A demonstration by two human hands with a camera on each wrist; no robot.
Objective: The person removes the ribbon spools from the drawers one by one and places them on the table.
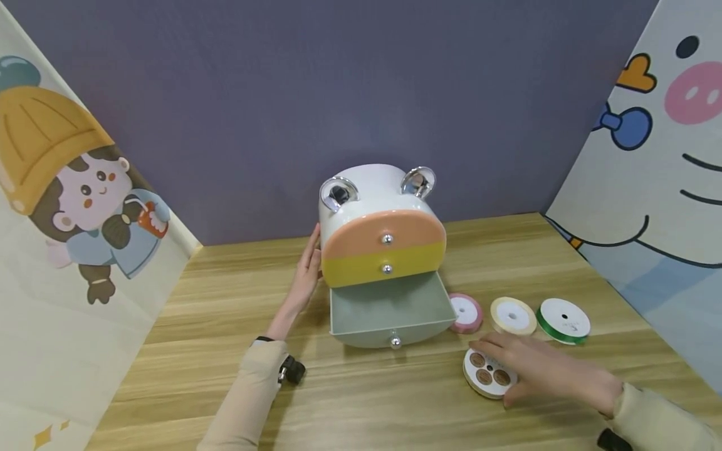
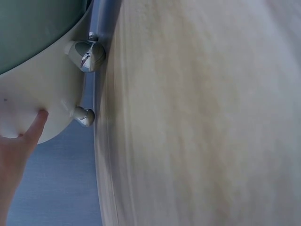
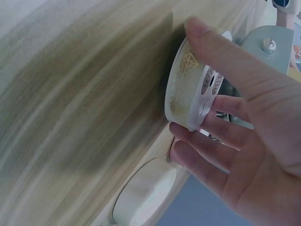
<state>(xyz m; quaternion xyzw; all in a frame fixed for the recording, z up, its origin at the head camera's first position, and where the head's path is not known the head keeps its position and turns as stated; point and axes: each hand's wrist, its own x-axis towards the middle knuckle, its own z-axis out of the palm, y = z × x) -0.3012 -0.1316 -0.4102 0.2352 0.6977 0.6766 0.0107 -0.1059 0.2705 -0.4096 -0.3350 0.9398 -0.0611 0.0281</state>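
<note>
A small drawer box (image 1: 372,188) with a white body and silver ears stands near the back wall. Its orange and yellow drawers (image 1: 361,254) are closed, while the grey-green bottom drawer (image 1: 395,307) is pulled out and bare inside. My left hand (image 1: 307,269) rests against the box's left side, and one fingertip touches the white shell (image 2: 56,94) in the left wrist view. With thumb and fingers at opposite edges, my right hand (image 1: 536,363) grips a white ribbon spool (image 1: 489,374). Pale ribbon shows around that spool (image 3: 188,80) in the right wrist view.
Right of the drawer lie a pink ribbon spool (image 1: 467,313), a cream one (image 1: 513,316) and a green one (image 1: 564,321). A dark wall (image 1: 372,81) stands behind the wooden table (image 1: 225,326), with cartoon-printed panels at both sides.
</note>
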